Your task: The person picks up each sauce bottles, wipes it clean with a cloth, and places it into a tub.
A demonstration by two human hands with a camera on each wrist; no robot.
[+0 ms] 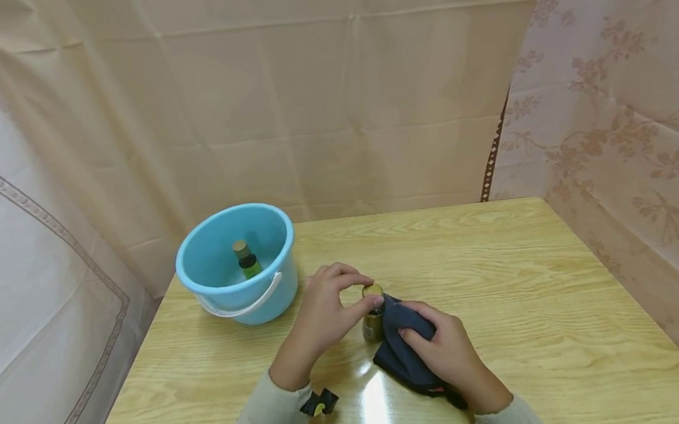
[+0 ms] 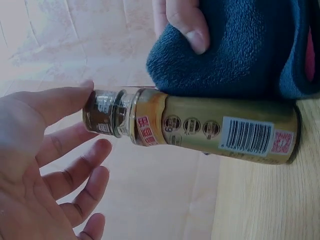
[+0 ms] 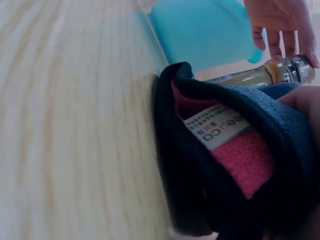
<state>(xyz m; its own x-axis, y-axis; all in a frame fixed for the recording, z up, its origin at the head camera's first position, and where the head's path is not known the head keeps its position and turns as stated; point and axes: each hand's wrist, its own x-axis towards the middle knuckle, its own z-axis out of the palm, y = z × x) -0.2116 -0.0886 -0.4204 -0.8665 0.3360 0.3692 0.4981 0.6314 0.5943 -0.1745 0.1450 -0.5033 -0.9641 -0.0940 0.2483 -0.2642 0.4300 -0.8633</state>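
A small glass seasoning bottle (image 1: 372,327) stands upright on the wooden table, its printed label and barcode showing in the left wrist view. With thumb and index finger, my left hand (image 1: 325,309) pinches the bottle's cap (image 2: 102,112); the other fingers are off the glass. My right hand (image 1: 444,348) grips a bunched dark blue cloth (image 1: 396,354) between thumb and fingers. The cloth lies against the bottle's right side. Its pink underside (image 3: 245,162) and a white tag (image 3: 217,126) show in the right wrist view.
A light blue bucket (image 1: 285,283) with a white handle (image 1: 254,306) stands at the table's back left. Inside it leans another bottle (image 1: 248,262) with a green label and brownish cap. Beige curtains (image 1: 332,96) hang behind the table (image 1: 555,302).
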